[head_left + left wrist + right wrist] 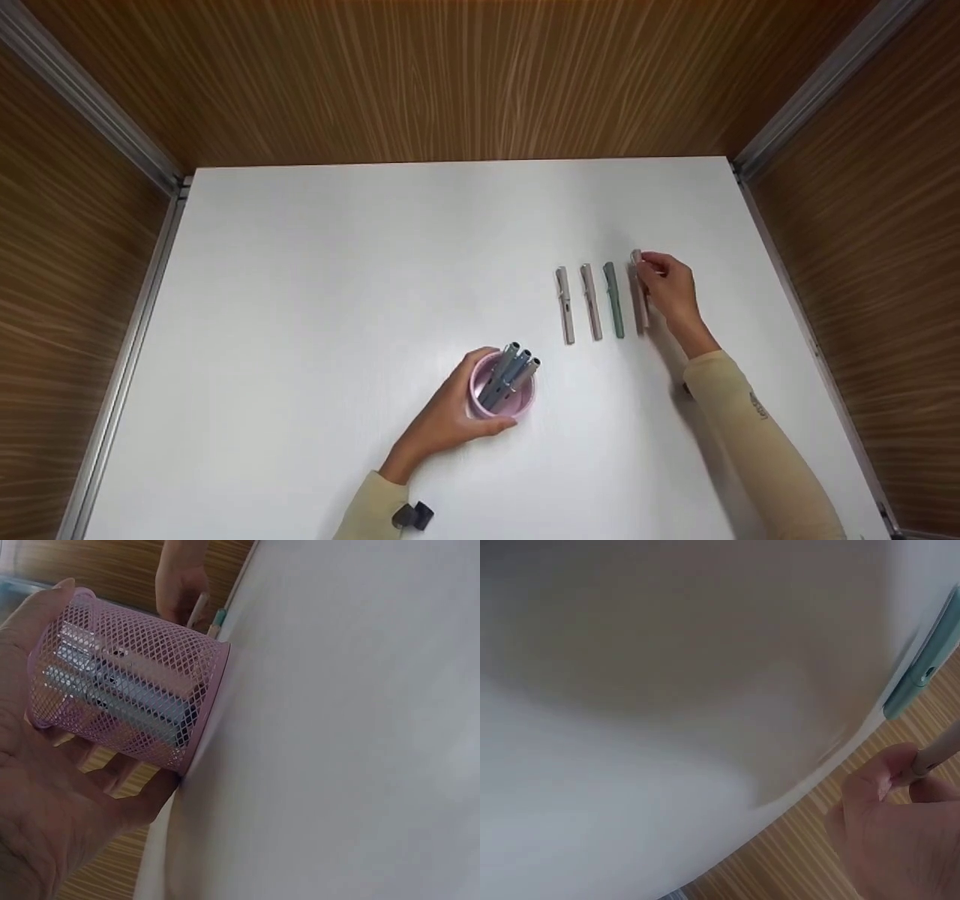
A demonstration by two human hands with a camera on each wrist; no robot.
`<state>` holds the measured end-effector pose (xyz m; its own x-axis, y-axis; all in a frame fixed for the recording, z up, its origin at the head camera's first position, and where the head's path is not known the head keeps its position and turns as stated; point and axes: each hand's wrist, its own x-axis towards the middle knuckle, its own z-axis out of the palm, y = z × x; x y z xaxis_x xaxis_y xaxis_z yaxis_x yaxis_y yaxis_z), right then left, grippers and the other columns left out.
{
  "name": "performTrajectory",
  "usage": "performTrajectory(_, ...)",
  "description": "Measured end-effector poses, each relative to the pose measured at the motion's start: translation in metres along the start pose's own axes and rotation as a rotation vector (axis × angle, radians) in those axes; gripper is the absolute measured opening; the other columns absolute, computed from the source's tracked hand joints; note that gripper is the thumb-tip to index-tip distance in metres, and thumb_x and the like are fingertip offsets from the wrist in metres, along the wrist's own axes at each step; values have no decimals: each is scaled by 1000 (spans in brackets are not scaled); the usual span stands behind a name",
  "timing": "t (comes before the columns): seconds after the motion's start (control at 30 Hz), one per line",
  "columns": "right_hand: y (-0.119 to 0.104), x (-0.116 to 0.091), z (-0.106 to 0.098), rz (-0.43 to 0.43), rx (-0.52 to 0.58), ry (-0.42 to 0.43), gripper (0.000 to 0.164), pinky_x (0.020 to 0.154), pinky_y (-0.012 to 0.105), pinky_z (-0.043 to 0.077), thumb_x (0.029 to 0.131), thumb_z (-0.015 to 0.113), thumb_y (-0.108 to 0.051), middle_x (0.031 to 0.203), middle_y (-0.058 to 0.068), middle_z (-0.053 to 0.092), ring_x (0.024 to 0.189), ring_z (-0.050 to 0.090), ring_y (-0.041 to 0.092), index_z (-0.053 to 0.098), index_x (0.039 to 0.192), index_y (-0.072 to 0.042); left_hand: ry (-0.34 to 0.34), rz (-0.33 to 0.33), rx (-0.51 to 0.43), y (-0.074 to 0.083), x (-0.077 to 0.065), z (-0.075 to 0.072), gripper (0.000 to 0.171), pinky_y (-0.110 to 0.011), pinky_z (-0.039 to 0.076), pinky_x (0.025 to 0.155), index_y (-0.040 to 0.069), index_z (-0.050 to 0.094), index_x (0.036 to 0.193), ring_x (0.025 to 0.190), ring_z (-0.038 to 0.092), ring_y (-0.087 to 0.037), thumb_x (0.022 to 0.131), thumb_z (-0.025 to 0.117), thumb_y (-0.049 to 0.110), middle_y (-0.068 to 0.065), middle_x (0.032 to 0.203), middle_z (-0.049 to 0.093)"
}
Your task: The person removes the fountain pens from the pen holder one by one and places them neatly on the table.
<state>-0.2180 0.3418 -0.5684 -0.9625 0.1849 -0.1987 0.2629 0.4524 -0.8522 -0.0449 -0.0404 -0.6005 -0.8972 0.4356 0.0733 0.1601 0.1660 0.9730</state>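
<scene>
My left hand point(450, 409) grips a pink mesh pen cup point(472, 409), fingers curled round one side and thumb round the other. Three pens point(510, 375) in bluish and grey tones lean inside it; their shapes show through the mesh point(150, 652) in the left wrist view. My right hand point(673, 289) pinches a pale pink pen point(939, 751) near its upper part. To the left of that hand, a green pen point(614, 300), a pinkish pen point(592, 302) and a greyish pen point(565, 306) lie side by side on the table, apart from one another.
The white table point(315, 300) is bounded by a wood-grain panel point(465, 82) at the back and more panels at left and right. Metal rails point(124, 375) run along the sides.
</scene>
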Motion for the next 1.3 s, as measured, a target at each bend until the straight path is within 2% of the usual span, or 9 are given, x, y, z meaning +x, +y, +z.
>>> performTrajectory(0.17, 1, 6, -2, 32, -41, -27, 44, 68, 17, 52, 107, 55, -28, 115, 11, 59, 89, 57, 13, 56, 142, -1, 0, -2, -6, 1, 0, 0, 99, -48, 38, 117, 27, 34, 156, 137, 48, -16, 76, 90, 45, 8, 151, 47)
performTrajectory(0.37, 4, 12, -2, 35, -81, -49, 46, 70, 16, 52, 107, 54, -29, 119, 13, 59, 94, 57, 15, 55, 142, 0, -2, 4, -25, 2, 0, 1, 99, -50, 39, 116, 31, 33, 156, 137, 48, -18, 77, 91, 43, 6, 151, 47)
performTrajectory(0.67, 6, 17, -2, 51, -140, -86, 45, 69, 17, 52, 107, 55, -27, 120, 14, 58, 93, 58, 15, 53, 142, 1, -5, -4, 15, 0, -1, 1, 99, -49, 42, 114, 27, 31, 157, 137, 48, -16, 78, 88, 48, 8, 153, 45)
performTrajectory(0.8, 5, 19, -1, 48, -196, -73, 48, 68, 19, 52, 106, 55, -34, 117, 15, 59, 91, 59, 17, 53, 140, 1, -3, -11, 19, -1, -1, 1, 99, -47, 41, 114, 32, 32, 157, 138, 48, -15, 77, 88, 50, 10, 153, 45)
performTrajectory(0.97, 2, 20, 0, 56, -271, -91, 48, 76, 24, 50, 107, 53, -35, 120, 17, 58, 98, 58, 23, 52, 138, 1, 0, -11, 15, -1, -1, 0, 100, -47, 41, 115, 31, 32, 157, 138, 47, -15, 77, 88, 50, 10, 153, 46)
performTrajectory(1.3, 0, 20, 0, 69, -283, -119, 45, 88, 35, 48, 108, 50, -30, 126, 20, 55, 108, 53, 28, 49, 139, 2, 4, -9, 8, -2, -2, 0, 98, -48, 40, 116, 33, 32, 156, 138, 48, -16, 78, 88, 50, 8, 152, 47)
